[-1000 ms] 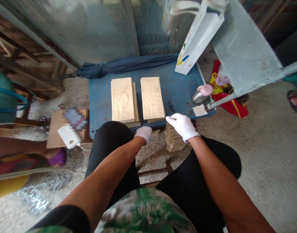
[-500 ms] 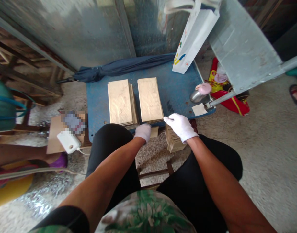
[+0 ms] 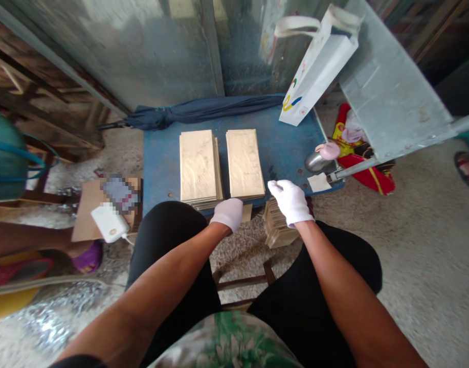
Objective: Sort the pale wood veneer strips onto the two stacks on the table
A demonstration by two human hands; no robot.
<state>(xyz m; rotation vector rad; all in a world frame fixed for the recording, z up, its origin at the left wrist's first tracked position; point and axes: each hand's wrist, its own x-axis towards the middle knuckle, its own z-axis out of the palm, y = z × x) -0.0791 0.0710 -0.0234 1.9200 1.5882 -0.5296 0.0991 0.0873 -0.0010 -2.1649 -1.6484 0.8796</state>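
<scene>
Two stacks of thin, light wood-coloured boards lie side by side on a blue tabletop: the left stack (image 3: 198, 166) is taller, the right stack (image 3: 245, 162) lower. My left hand (image 3: 228, 211), in a white glove, is curled at the near edge between the stacks. Its fingertips are turned out of sight, so anything in them is hidden. My right hand (image 3: 290, 202), gloved too, is just off the right stack's near right corner. Its thumb and fingers are pinched together, and I cannot make out anything between them. Below it stands a bundle of similar boards (image 3: 278, 232), partly covered by the hand.
A folded dark umbrella (image 3: 203, 110) lies along the table's (image 3: 161, 153) back edge. At the right are a white paper bag (image 3: 314, 76), a metal cup (image 3: 316, 161) and a metal panel (image 3: 395, 87). A white device (image 3: 109, 223) lies on cardboard at left, near another person's foot (image 3: 87, 257).
The view has shifted slightly, so the table and stacks appear lower and farther right. My left hand has drawn a little away from the right stack. My right hand stays pinched near its corner.
</scene>
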